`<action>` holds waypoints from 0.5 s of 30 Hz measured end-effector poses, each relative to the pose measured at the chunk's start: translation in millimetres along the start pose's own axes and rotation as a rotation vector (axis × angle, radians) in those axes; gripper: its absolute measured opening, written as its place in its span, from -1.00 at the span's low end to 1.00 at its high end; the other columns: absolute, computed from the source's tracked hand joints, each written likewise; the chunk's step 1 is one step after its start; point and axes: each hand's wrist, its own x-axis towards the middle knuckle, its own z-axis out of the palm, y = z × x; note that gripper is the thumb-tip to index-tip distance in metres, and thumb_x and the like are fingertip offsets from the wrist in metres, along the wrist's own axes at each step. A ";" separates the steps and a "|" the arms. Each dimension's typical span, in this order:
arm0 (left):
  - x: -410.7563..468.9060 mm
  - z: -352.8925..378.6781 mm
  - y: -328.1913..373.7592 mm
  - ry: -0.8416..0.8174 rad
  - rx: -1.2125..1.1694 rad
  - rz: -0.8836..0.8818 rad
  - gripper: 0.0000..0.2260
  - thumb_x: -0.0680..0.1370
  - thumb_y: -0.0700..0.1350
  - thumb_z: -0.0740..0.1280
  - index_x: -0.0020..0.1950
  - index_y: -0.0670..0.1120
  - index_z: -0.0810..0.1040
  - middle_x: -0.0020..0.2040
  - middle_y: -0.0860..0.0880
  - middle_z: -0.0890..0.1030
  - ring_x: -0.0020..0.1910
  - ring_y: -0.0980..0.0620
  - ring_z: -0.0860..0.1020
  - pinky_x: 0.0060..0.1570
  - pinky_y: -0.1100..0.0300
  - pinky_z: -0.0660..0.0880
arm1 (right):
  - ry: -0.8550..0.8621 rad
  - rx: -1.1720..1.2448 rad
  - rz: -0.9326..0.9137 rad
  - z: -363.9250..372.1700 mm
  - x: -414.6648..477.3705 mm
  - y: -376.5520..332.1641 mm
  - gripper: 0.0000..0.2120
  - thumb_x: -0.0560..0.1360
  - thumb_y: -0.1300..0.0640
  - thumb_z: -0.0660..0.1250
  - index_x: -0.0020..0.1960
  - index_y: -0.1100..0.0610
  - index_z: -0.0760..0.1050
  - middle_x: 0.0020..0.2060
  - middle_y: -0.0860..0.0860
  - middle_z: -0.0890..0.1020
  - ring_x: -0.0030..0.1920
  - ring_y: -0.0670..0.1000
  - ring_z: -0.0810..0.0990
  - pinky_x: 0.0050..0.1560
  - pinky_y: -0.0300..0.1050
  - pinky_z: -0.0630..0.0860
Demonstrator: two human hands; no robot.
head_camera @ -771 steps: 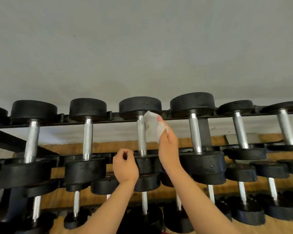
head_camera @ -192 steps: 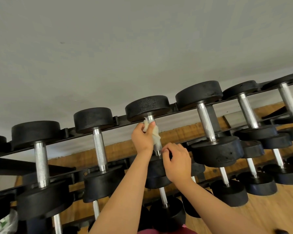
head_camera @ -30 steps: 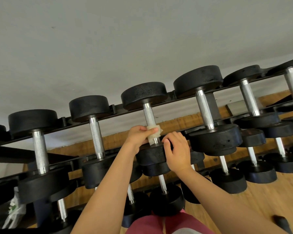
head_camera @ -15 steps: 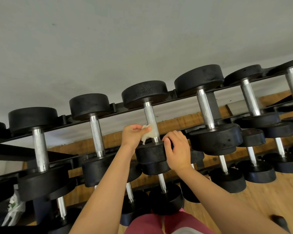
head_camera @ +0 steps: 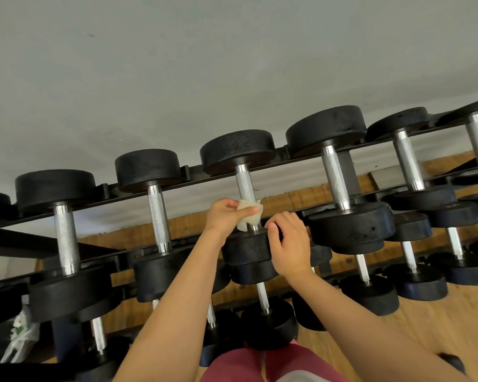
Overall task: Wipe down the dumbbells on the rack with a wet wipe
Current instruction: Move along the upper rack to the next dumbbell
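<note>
Looking at a scrunched-up white wet wipe (head_camera: 249,216), slightly see-through at the edges, pinched between the thumb and curled fingers of the left hand (head_camera: 223,216). Pressed against the bottom end of the knurled steel handle of the middle dumbbell (head_camera: 244,186), right above its near head. Sits on the top tier of the black rack (head_camera: 193,175), far head up by the back rail, near head towards the camera. Black heads, rough and scuffed; shiny handle with a cross-hatch grip.

Right hand (head_camera: 290,245) clamped on the right side of that near head, fingers curled over its top edge, thumb down the front.

Can't see how far the wipe wraps round the handle, what with the hand and the bar in the way. Can't make out any weight markings either. Near head partly covered by both wrists.

Around it: neighbouring dumbbells (head_camera: 340,177) left and right on the same tier, chunkier ones to the right. Lower-tier dumbbells (head_camera: 271,323) underneath, partly blocked by the forearms. Plain grey wall (head_camera: 177,64) behind, wooden floor (head_camera: 439,326) below. Crinkly plastic bag (head_camera: 20,334) tucked low on the left behind the rack, contents unclear. Pink shorts (head_camera: 232,365) at the bottom edge, cut off, plus some dark object (head_camera: 453,363) bottom right, too cropped to identify.
</note>
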 end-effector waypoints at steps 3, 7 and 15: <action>0.7 -7.5 -2.7 -0.001 0.006 0.023 -0.75 0.38 -0.07 0.57 -0.08 -0.15 0.61 -0.06 -0.10 0.68 -0.03 -0.06 0.64 0.01 0.05 0.59 | -0.001 0.002 0.002 0.1 -0.2 0.0 -0.70 0.56 0.04 0.04 -0.18 0.12 0.48 -0.25 -0.06 0.49 -0.17 -0.06 0.40 -0.11 -0.16 0.29; -5.8 -9.3 -6.5 -0.041 0.034 0.047 -0.81 0.40 -0.11 0.55 -0.09 -0.08 0.59 -0.04 -0.08 0.69 -0.04 -0.02 0.65 -0.06 0.14 0.59 | 0.000 0.001 0.002 0.1 0.2 0.1 -0.69 0.55 0.04 0.04 -0.18 0.12 0.49 -0.25 -0.05 0.49 -0.17 -0.05 0.41 -0.12 -0.15 0.30; -9.7 -8.7 -12.3 -0.051 0.087 0.037 -0.82 0.36 -0.09 0.58 -0.19 -0.08 0.60 -0.09 -0.05 0.69 -0.04 -0.03 0.64 0.03 0.06 0.58 | 0.009 0.003 -0.006 0.1 0.4 -0.2 -0.69 0.55 0.03 0.05 -0.18 0.13 0.49 -0.24 -0.06 0.49 -0.17 -0.07 0.41 -0.12 -0.18 0.28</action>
